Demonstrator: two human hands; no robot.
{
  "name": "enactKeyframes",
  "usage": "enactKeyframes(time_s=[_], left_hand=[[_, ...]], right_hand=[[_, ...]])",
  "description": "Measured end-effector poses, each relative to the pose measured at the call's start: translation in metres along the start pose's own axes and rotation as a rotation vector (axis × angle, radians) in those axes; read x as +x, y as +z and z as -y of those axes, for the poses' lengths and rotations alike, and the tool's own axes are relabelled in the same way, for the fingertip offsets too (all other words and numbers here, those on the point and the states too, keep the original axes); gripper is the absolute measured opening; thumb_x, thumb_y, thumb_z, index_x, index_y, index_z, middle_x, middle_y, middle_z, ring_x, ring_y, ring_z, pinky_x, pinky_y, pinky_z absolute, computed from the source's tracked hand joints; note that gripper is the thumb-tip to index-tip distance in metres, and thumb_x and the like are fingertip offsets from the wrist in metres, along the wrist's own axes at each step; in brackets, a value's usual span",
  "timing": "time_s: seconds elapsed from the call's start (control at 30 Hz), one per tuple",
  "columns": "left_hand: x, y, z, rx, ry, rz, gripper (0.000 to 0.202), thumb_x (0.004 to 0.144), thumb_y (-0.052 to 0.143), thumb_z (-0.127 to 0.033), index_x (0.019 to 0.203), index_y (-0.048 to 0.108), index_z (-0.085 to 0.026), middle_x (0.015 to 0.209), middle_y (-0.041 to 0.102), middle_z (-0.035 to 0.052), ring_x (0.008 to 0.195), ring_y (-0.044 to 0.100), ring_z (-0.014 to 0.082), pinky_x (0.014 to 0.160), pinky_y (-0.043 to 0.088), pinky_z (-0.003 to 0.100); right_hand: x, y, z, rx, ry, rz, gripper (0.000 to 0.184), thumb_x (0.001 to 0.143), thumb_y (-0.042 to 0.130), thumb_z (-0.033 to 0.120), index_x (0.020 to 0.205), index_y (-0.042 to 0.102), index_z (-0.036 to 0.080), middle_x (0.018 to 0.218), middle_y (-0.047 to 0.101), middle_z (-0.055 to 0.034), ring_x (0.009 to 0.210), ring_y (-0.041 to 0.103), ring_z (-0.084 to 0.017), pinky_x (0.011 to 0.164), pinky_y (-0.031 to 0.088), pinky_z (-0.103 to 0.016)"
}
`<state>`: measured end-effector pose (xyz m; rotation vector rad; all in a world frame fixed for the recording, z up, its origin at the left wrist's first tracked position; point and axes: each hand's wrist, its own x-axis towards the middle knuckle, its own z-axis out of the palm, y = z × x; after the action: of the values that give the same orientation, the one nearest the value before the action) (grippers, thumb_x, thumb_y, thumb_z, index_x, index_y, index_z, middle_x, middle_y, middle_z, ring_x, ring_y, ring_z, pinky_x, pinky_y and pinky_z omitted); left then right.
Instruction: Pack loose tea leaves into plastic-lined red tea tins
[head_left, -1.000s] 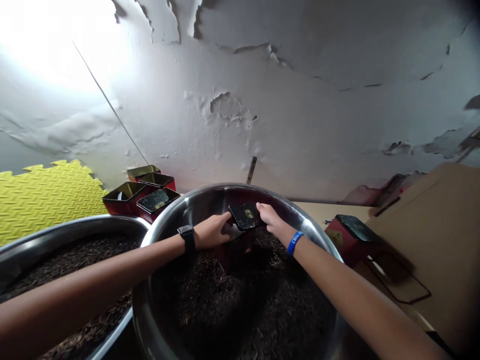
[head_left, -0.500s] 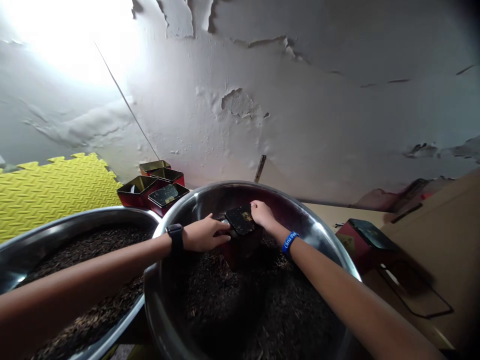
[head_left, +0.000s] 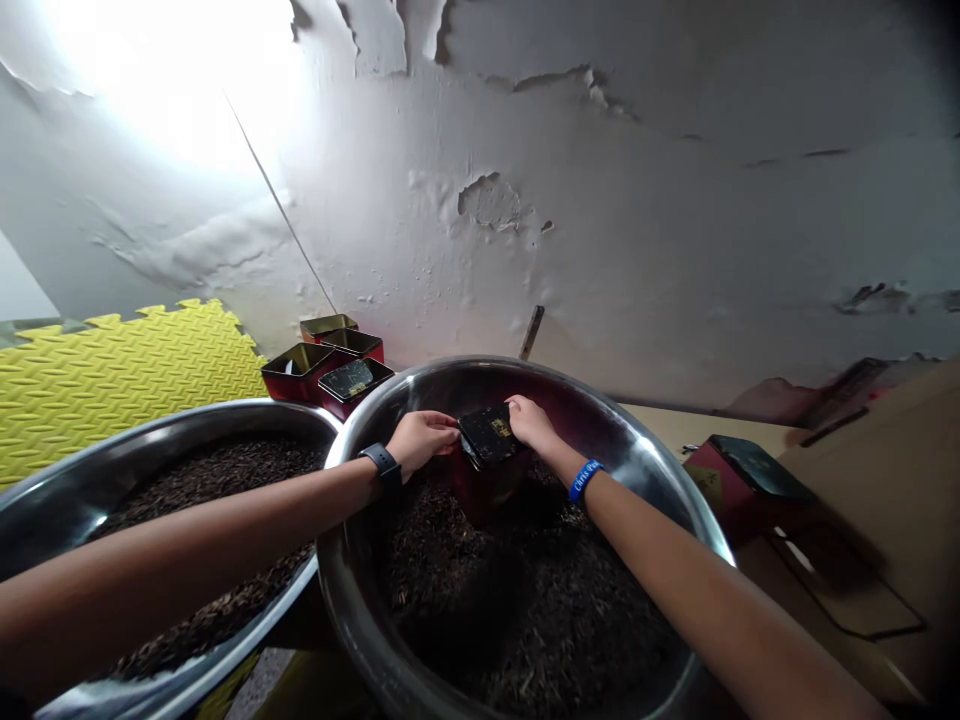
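A red tin (head_left: 487, 492) stands in a large steel bowl (head_left: 525, 372), on dark, dry, leaf-like shreds (head_left: 555, 620). Its black lid (head_left: 487, 437) with gold marks rests over the top, slightly tilted. A pale sliver shows under the lid's left edge. My left hand (head_left: 421, 440), with a black watch above it, pinches at the lid's left edge. On the far right corner of the lid, my right hand (head_left: 531, 422) is closed, fingers curled round the edge. A blue wristband is on that wrist.
A second steel bowl (head_left: 225, 408) of similar shreds adjoins on the left. Several red tins (head_left: 296, 375) stand behind it, near a yellow foam mat (head_left: 135, 385). Another red tin (head_left: 742, 480) with a dark lid is at right. A peeling wall rises behind.
My left hand has gone from spread fingers beside the tin to a pinch at the lid's left edge. The lid sits lower and flatter on the tin. The view has shifted slightly.
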<state>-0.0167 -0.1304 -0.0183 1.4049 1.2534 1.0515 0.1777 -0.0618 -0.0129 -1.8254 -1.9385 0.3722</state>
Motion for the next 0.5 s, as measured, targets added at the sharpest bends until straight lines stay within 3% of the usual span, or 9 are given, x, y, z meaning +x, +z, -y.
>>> enactKeyframes(time_s=[0.1, 0.23, 0.3, 0.37, 0.47, 0.5], left_hand=[[-0.008, 0.007, -0.001, 0.205, 0.168, 0.087, 0.026, 0.074, 0.056, -0.023, 0.099, 0.056, -0.013, 0.085, 0.064, 0.0062, 0.076, 0.060, 0.0163, 0.064, 0.047, 0.026], [-0.020, 0.003, -0.006, 0.710, 0.576, 0.329, 0.012, 0.077, 0.054, -0.027, 0.084, 0.062, -0.020, 0.090, 0.063, 0.0046, 0.090, 0.055, 0.0189, 0.083, 0.040, 0.030], [-0.025, -0.007, -0.011, 0.775, 0.645, 0.432, 0.014, 0.078, 0.054, -0.030, 0.079, 0.063, -0.020, 0.088, 0.063, 0.0045, 0.089, 0.055, 0.0188, 0.085, 0.039, 0.030], [-0.029, -0.020, -0.017, 0.699, 0.562, 0.355, 0.021, 0.080, 0.050, -0.035, 0.078, 0.064, -0.019, 0.083, 0.064, 0.0039, 0.081, 0.056, 0.0171, 0.081, 0.041, 0.027], [-0.026, -0.031, -0.020, 0.462, 0.207, 0.022, 0.033, 0.082, 0.043, -0.042, 0.087, 0.062, -0.015, 0.082, 0.063, 0.0055, 0.072, 0.058, 0.0160, 0.067, 0.045, 0.026], [-0.023, -0.030, -0.019, 0.374, 0.088, -0.020, 0.036, 0.082, 0.042, -0.043, 0.093, 0.059, -0.014, 0.086, 0.063, 0.0067, 0.072, 0.059, 0.0162, 0.063, 0.046, 0.025]], right_hand=[[0.003, -0.001, -0.003, 0.018, -0.007, 0.005, 0.033, 0.086, 0.028, 0.025, 0.101, 0.058, 0.021, 0.100, 0.062, -0.0055, 0.092, 0.056, -0.015, 0.076, 0.041, -0.024], [-0.003, -0.001, -0.001, 0.000, -0.012, -0.004, 0.034, 0.086, 0.028, 0.025, 0.103, 0.057, 0.023, 0.099, 0.062, -0.0048, 0.092, 0.057, -0.016, 0.076, 0.041, -0.024], [-0.008, 0.000, 0.003, -0.024, -0.011, -0.012, 0.035, 0.087, 0.026, 0.026, 0.105, 0.056, 0.024, 0.100, 0.062, -0.0051, 0.091, 0.057, -0.016, 0.075, 0.041, -0.025], [-0.012, 0.001, 0.006, -0.051, -0.008, -0.017, 0.037, 0.087, 0.023, 0.028, 0.108, 0.054, 0.025, 0.100, 0.062, -0.0060, 0.090, 0.057, -0.017, 0.074, 0.041, -0.027], [-0.017, 0.002, 0.011, -0.093, -0.005, -0.013, 0.037, 0.087, 0.024, 0.030, 0.111, 0.052, 0.026, 0.100, 0.062, -0.0078, 0.088, 0.058, -0.020, 0.071, 0.041, -0.030], [-0.018, 0.002, 0.012, -0.108, -0.007, -0.010, 0.037, 0.087, 0.026, 0.030, 0.113, 0.051, 0.025, 0.100, 0.062, -0.0086, 0.088, 0.058, -0.021, 0.071, 0.041, -0.031]])
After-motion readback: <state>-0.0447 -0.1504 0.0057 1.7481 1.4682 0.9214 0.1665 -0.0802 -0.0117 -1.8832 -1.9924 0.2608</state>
